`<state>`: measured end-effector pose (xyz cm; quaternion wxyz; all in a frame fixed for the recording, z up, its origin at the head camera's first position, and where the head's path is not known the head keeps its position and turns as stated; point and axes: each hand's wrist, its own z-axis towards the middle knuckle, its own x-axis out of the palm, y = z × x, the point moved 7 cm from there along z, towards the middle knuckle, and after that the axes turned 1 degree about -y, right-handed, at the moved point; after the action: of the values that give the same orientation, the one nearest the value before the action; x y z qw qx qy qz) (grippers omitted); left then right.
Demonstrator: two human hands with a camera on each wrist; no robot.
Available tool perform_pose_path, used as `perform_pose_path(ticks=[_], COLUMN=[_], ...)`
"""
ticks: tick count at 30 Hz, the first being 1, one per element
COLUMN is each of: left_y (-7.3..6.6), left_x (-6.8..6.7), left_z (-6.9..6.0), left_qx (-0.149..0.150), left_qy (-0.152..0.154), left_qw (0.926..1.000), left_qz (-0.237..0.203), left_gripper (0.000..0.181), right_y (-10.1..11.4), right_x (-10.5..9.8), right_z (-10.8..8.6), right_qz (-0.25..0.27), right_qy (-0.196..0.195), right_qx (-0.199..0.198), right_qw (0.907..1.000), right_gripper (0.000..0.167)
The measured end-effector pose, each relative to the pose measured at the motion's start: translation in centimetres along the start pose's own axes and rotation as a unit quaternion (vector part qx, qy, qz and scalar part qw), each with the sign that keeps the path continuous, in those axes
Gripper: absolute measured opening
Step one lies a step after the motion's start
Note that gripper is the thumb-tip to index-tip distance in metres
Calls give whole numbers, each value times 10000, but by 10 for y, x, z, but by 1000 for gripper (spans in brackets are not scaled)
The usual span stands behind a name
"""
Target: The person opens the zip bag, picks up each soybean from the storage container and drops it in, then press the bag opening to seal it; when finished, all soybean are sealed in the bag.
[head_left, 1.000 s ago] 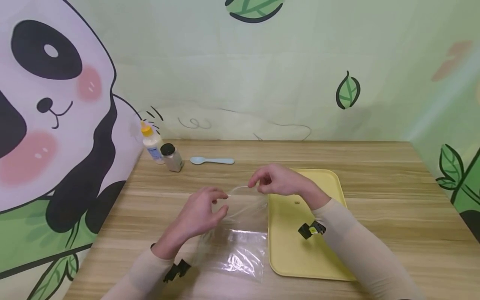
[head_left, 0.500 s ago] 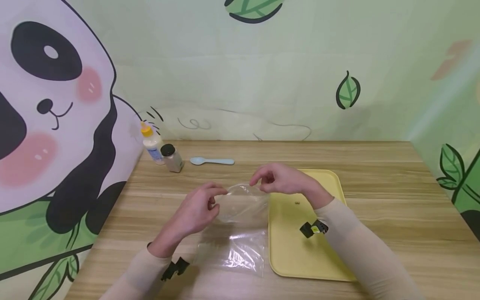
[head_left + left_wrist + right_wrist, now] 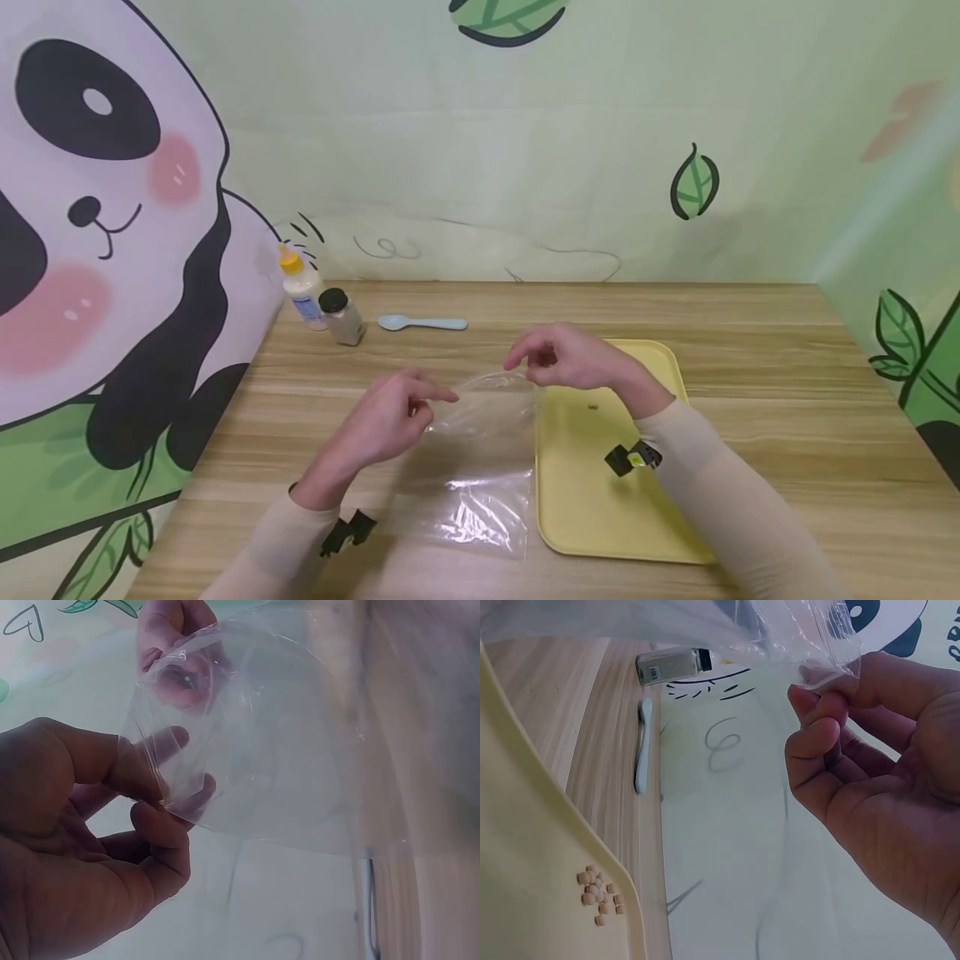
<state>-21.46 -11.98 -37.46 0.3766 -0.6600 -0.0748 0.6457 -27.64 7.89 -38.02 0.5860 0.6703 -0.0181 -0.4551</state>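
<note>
Plastic bag (image 3: 480,510) spans gap between left hand (image 3: 386,419) and right hand (image 3: 573,358), pinched in each grip.

At your twelve o'clock is the bag (image 3: 480,508); at one, the tray (image 3: 573,500). At your eleven, the jar (image 3: 342,322) stands before the bottle (image 3: 301,287).
</note>
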Motion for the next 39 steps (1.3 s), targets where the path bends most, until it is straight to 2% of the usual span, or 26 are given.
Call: perform_pose_path(ticks=[8, 21, 30, 39], left_y=[-2, 0, 6, 7], left_x=[-1, -1, -1, -1], left_z=[1, 5, 6, 8], left_qx=[235, 360, 319, 295], left_qy=[-161, -191, -485, -614], left_qw=[9992, 9989, 9971, 9946], left_qz=[262, -249, -494, -788], left_gripper=[37, 34, 30, 25], right_y=[-2, -5, -6, -9], right_x=[-3, -5, -6, -7], right_z=[-2, -3, -6, -13], right_qz=[-159, -52, 59, -89], right_qy=[-35, -287, -385, -505], right_qx=[-75, -227, -284, -317], right_qw=[9998, 9993, 9988, 9982], right_gripper=[25, 22, 21, 23])
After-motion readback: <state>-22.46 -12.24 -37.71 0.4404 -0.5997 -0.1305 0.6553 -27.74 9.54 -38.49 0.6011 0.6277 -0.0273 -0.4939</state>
